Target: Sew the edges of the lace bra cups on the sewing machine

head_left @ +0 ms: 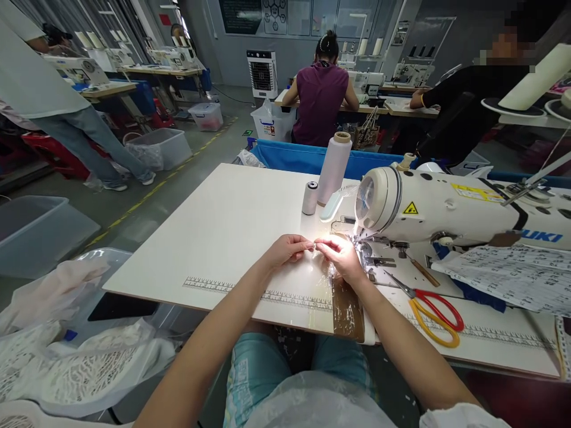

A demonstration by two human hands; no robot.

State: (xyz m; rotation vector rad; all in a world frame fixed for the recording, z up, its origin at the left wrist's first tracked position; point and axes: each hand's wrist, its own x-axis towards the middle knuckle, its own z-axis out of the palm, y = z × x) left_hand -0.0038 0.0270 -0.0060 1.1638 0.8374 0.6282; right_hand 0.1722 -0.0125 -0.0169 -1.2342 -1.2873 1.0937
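White tabletop (223,214) spreads wide, sewing machine (428,205) gleaming at right; beside its light, left hand (288,249) and right hand (341,257) pinch narrowly at a tiny pale piece (314,245), probably light, soft, easily dropped, best gripped by its ends.

I'm seeing air cooler (262,75) standing at back, person in purple top (321,98) sitting R of it, clear bin w/ lid (206,117) resting on floor (232,98) to L.
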